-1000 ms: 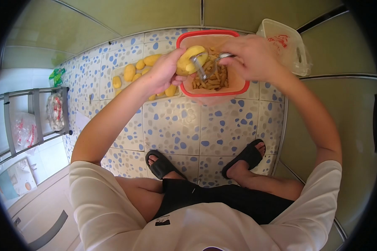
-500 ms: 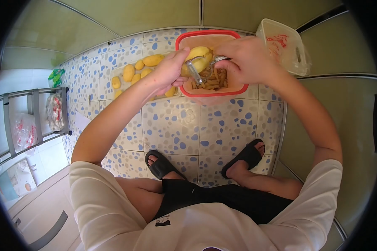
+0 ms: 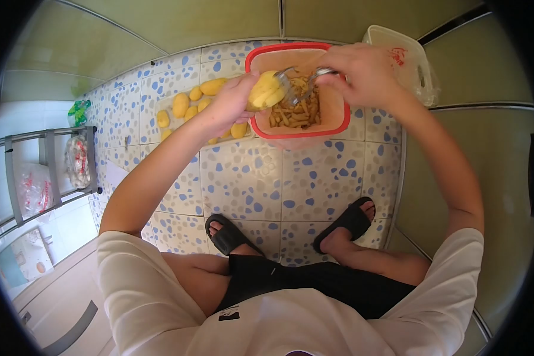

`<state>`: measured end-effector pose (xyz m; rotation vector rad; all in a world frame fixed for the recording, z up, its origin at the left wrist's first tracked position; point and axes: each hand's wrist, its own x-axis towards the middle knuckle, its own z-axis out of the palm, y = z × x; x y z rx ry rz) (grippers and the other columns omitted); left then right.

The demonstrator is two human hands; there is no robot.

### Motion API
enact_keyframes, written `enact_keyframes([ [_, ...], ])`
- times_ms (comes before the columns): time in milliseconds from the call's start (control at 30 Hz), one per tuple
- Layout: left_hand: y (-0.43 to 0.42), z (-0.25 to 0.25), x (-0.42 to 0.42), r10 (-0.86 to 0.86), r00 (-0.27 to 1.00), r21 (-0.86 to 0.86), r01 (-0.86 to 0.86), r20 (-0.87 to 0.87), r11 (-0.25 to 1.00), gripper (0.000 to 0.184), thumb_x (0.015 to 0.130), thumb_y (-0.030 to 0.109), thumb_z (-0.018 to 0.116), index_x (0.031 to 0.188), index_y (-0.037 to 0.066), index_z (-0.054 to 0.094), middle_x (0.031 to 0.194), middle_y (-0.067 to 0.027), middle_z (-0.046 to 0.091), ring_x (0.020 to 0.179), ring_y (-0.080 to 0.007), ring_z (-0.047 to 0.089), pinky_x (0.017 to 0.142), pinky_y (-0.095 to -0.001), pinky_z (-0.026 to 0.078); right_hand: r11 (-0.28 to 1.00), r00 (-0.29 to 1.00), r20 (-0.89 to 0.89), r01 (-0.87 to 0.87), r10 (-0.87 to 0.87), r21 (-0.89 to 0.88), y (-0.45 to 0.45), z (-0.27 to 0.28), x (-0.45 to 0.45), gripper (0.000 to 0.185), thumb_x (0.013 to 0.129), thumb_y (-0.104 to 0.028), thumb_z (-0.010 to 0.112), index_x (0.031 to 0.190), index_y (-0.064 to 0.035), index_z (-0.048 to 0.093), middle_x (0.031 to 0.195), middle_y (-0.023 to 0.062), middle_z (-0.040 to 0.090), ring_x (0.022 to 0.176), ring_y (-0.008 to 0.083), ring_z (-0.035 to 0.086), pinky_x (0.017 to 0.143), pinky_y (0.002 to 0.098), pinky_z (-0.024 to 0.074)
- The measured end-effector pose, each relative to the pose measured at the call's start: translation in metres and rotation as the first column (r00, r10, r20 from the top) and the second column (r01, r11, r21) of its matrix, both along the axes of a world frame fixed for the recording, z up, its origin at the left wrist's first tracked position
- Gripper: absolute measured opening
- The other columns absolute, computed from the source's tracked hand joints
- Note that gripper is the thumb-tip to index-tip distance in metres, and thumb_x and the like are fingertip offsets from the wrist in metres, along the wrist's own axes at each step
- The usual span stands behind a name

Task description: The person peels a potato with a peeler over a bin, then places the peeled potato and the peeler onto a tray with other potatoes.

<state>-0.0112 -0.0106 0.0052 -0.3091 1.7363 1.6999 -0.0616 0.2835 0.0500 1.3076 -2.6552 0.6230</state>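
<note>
Potato (image 3: 266, 91) in left hand (image 3: 236, 102), long axis toward peeler (image 3: 291, 95).

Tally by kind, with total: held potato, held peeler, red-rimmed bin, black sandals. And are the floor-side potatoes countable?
Held potato: 1
Peeler: 1
Red-rimmed bin: 1
Black sandals: 2
Total: 5
Other whole potatoes left out: the left arm partly hides them, so no exact count.

The single head camera is looking steeply down from above the white short-sleeved shirt (image 3: 291, 320), facing the blue-speckled tiled floor (image 3: 240, 172).
</note>
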Motion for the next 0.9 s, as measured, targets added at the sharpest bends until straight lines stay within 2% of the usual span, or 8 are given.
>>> enact_keyframes([
  [167,0.017,0.005,0.001,0.011,1.0,0.025,-0.011,0.006,1.0,0.045,0.113,0.046,0.038,0.132,0.012,0.06,0.08,-0.0017,0.064,0.05,-0.0059,0.033,0.047,-0.0227,0.024,0.994,0.988,-0.11,-0.11,0.107,-0.019,-0.031,-0.002,0.025,0.025,0.089,-0.034,0.076,0.1,-0.0111,0.073,0.094,0.0055,0.073,0.087,0.0291,0.071,0.074,0.0417,0.054],
  [267,0.014,0.0,-0.001,-0.003,0.999,0.148,-0.004,0.049,0.989,0.045,0.113,0.045,0.037,0.136,0.014,0.058,0.08,-0.001,0.064,0.05,-0.0059,0.034,0.047,-0.0218,0.024,0.997,0.992,-0.104,-0.078,0.076,-0.015,-0.03,-0.009,0.023,0.026,0.088,-0.035,0.076,0.099,-0.0116,0.072,0.093,0.0048,0.073,0.086,0.0293,0.07,0.073,0.0423,0.0537],
  [367,0.015,0.008,0.001,-0.008,0.999,0.152,0.001,0.044,0.988,0.045,0.113,0.044,0.035,0.14,0.015,0.054,0.08,-0.0015,0.063,0.05,-0.006,0.034,0.046,-0.0215,0.025,0.996,0.997,-0.05,-0.058,0.062,0.069,-0.029,-0.009,0.021,0.027,0.088,-0.035,0.076,0.099,-0.0112,0.072,0.093,0.005,0.073,0.086,0.0294,0.07,0.071,0.0423,0.0537],
  [467,0.019,0.01,0.005,0.042,0.999,0.098,-0.039,-0.024,0.994,0.046,0.113,0.044,0.033,0.144,0.015,0.051,0.08,-0.0027,0.063,0.051,-0.0063,0.035,0.046,-0.0216,0.025,0.999,0.997,-0.069,-0.034,0.037,0.04,-0.031,-0.009,0.02,0.024,0.09,-0.039,0.074,0.1,-0.0176,0.077,0.081,0.0042,0.072,0.079,0.0291,0.072,0.067,0.0437,0.0554],
  [567,0.01,0.012,0.003,-0.013,0.998,0.071,0.018,-0.065,0.997,0.047,0.113,0.044,0.032,0.136,0.011,0.055,0.085,-0.0022,0.062,0.054,-0.0057,0.037,0.048,-0.0213,0.028,0.992,0.999,-0.014,0.044,-0.043,0.115,-0.019,0.001,0.014,0.026,0.092,-0.04,0.072,0.102,-0.0166,0.077,0.085,0.0049,0.073,0.082,0.0296,0.072,0.069,0.0434,0.0552],
  [667,0.001,0.007,0.005,0.017,0.995,0.025,-0.014,-0.098,1.0,0.048,0.114,0.043,0.028,0.146,0.014,0.051,0.082,-0.0064,0.063,0.052,-0.0068,0.036,0.046,-0.0221,0.026,0.96,0.988,-0.1,0.139,-0.118,0.241,0.007,-0.005,-0.003,0.027,0.094,-0.04,0.07,0.104,-0.0149,0.077,0.092,0.0053,0.074,0.087,0.0299,0.072,0.072,0.0425,0.0551],
  [767,-0.002,0.013,0.007,0.018,0.995,0.029,-0.015,-0.097,0.999,0.049,0.114,0.044,0.028,0.143,0.013,0.053,0.083,-0.0073,0.063,0.052,-0.0069,0.036,0.047,-0.0228,0.026,0.981,0.986,-0.052,0.164,-0.16,0.104,0.037,-0.03,-0.02,0.025,0.092,-0.034,0.074,0.101,-0.0105,0.074,0.089,0.0068,0.072,0.08,0.0307,0.069,0.068,0.0415,0.0527],
  [900,-0.002,0.009,0.005,0.021,0.998,0.082,-0.017,-0.054,0.997,0.047,0.114,0.045,0.032,0.141,0.014,0.055,0.083,-0.0077,0.064,0.051,-0.0071,0.035,0.047,-0.0232,0.025,0.995,0.996,-0.029,0.086,-0.085,0.042,0.018,-0.014,-0.003,0.025,0.093,-0.035,0.073,0.1,-0.0107,0.074,0.09,0.0062,0.072,0.082,0.0305,0.069,0.07,0.0422,0.0529],
])
